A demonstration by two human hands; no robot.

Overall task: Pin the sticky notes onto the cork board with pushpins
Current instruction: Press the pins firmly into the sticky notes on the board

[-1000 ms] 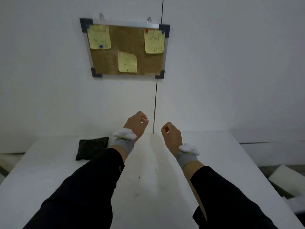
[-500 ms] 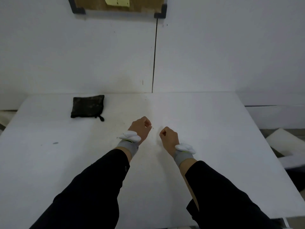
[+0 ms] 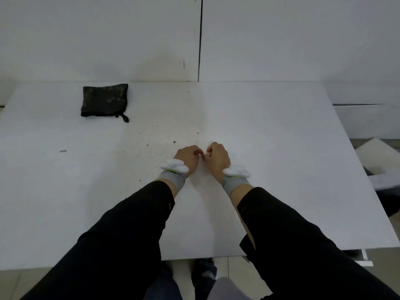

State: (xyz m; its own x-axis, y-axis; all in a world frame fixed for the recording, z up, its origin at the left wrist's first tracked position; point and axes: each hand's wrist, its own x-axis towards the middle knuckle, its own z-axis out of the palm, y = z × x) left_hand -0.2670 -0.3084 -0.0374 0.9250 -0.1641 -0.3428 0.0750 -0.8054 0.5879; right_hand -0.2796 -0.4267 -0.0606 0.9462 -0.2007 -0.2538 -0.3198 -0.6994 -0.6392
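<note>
White table point(image 3: 281, 169) centre, left hand point(image 3: 187, 158) and right hand point(image 3: 218, 158) curled together, contents unclear; pouch point(image 3: 104, 100) at ten o'clock; best pinched gently.

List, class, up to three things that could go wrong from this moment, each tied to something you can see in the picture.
1. The left hand and right hand are curled with fingers almost touching; if they hold something small, it cannot be seen and could slip onto the table.
2. The table's dark specks could hide a dropped pin.
3. The cork board is out of view, so the next pin would need the head raised first.
</note>
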